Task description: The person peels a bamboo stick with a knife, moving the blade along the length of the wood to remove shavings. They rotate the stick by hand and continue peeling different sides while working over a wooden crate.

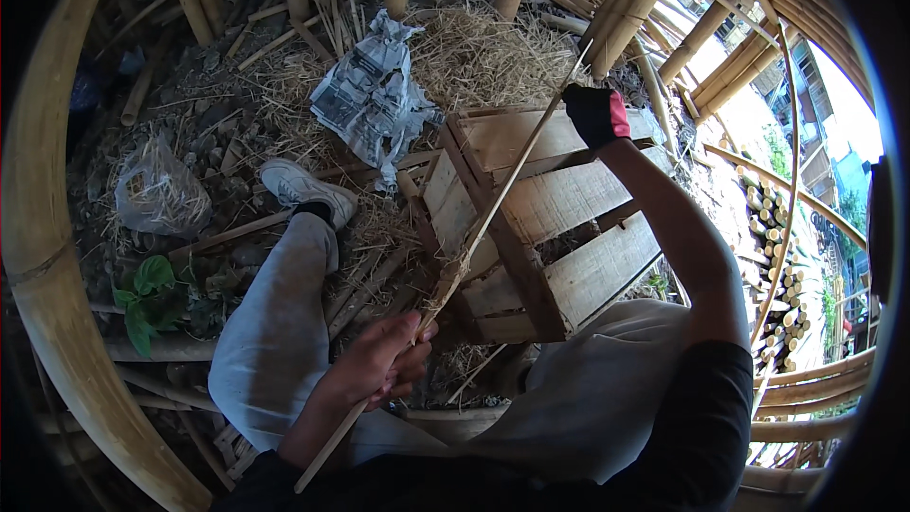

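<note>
A long, thin bamboo strip (507,185) runs slantwise from my lap up to the far right, with frayed fibres near its middle. Bare, my left hand (384,360) is closed round its lower part, and the tail end sticks out below toward my lap. My right hand (597,117), in a black and red glove, is closed at the strip's upper part; its fingertips are mostly hidden. Under the strip stands a wooden slatted crate (573,201), tilted between my legs. Its near corner lies just right of the strip.
Crumpled newspaper (370,95) lies on straw (493,57) beyond the crate. To the left are a clear plastic bag (163,192) and a green leafy plant (147,299). A thick bamboo pole (47,265) curves along the left edge. Cut bamboo poles (782,313) are stacked at right.
</note>
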`<action>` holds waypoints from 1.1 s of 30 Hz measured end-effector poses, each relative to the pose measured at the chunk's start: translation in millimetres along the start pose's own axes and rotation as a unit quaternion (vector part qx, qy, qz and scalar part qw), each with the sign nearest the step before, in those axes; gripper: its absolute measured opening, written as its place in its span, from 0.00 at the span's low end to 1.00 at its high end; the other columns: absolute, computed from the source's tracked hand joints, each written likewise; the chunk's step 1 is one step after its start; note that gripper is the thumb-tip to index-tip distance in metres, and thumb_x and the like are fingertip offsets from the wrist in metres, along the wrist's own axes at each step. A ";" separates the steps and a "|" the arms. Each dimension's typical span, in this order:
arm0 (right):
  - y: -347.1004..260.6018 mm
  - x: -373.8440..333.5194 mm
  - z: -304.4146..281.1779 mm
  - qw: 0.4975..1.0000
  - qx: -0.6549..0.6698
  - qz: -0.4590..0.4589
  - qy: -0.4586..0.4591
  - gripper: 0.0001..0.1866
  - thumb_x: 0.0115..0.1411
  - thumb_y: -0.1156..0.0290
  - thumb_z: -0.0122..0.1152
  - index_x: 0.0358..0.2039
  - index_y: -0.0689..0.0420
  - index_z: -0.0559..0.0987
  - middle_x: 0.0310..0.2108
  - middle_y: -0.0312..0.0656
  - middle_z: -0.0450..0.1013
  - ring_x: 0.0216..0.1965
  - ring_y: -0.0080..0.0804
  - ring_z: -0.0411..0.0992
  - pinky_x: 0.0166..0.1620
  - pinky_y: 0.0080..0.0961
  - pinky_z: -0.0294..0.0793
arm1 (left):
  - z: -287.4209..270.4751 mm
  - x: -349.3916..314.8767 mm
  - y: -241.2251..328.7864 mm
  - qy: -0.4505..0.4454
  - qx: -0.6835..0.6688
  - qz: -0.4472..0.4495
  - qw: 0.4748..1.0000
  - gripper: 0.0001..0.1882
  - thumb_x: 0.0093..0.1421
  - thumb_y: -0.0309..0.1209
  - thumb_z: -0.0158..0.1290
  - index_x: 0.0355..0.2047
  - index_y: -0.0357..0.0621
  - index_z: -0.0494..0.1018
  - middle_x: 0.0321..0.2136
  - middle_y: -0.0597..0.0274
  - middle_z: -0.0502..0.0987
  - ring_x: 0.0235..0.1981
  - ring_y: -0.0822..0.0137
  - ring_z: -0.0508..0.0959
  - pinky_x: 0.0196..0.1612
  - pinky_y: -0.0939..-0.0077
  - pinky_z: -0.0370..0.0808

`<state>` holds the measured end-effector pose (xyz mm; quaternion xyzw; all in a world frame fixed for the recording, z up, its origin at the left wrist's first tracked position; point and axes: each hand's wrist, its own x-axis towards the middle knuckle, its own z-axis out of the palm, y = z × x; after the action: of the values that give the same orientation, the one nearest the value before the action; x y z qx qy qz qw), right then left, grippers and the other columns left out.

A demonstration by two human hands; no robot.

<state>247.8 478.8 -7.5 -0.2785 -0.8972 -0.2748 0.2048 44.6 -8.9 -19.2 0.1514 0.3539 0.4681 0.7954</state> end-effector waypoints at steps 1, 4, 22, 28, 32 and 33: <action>-0.6 2.2 -0.8 0.999 0.005 0.035 -0.017 0.07 0.61 0.65 0.55 0.34 0.50 0.81 0.22 0.43 0.78 0.24 0.42 0.79 0.27 0.39 0.74 | 0.9 0.9 -1.3 0.000 0.005 0.015 1.000 0.18 0.75 0.47 0.35 0.36 0.48 0.62 0.12 0.76 0.55 0.09 0.83 0.54 0.09 0.87 0.53; -15.3 12.3 -2.9 0.994 -0.010 0.078 -0.076 0.11 0.62 0.61 0.52 0.34 0.49 0.81 0.25 0.43 0.79 0.28 0.44 0.80 0.30 0.42 0.75 | -4.1 4.2 -2.3 -0.004 0.014 0.025 1.000 0.18 0.75 0.47 0.35 0.36 0.48 0.62 0.12 0.76 0.55 0.09 0.83 0.54 0.08 0.87 0.53; -7.3 10.1 -23.2 0.907 0.338 0.204 -0.147 0.21 0.63 0.49 0.53 0.42 0.53 0.80 0.35 0.46 0.78 0.39 0.45 0.76 0.45 0.37 0.71 | -42.1 62.8 -34.7 0.052 0.210 0.125 0.968 0.19 0.71 0.51 0.46 0.40 0.47 0.68 0.14 0.75 0.62 0.08 0.83 0.60 0.10 0.85 0.56; -9.5 17.0 -34.8 0.860 0.374 0.317 -0.143 0.17 0.63 0.55 0.55 0.38 0.55 0.81 0.30 0.46 0.79 0.31 0.42 0.77 0.37 0.37 0.72 | -38.0 56.7 -31.9 0.106 0.234 0.113 0.960 0.16 0.70 0.47 0.50 0.41 0.47 0.70 0.14 0.76 0.63 0.08 0.82 0.61 0.10 0.84 0.57; 0.2 12.5 -30.4 0.819 0.405 0.391 -0.112 0.17 0.64 0.55 0.55 0.38 0.56 0.80 0.29 0.45 0.79 0.29 0.40 0.77 0.34 0.37 0.72 | -36.0 57.6 -32.7 0.090 0.213 0.115 0.966 0.16 0.72 0.47 0.47 0.40 0.48 0.69 0.13 0.76 0.62 0.08 0.82 0.61 0.10 0.85 0.56; 1.2 11.2 -28.9 0.806 0.414 0.408 -0.114 0.17 0.64 0.55 0.55 0.38 0.56 0.80 0.29 0.45 0.79 0.29 0.40 0.77 0.34 0.37 0.72 | -35.9 58.1 -33.8 0.090 0.212 0.115 0.966 0.16 0.72 0.47 0.47 0.40 0.48 0.69 0.13 0.76 0.62 0.08 0.82 0.61 0.10 0.85 0.56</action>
<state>246.2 466.4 20.9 -0.5371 -0.7463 0.2656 0.2899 58.9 19.9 -88.2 0.3134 0.4955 0.4821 0.6511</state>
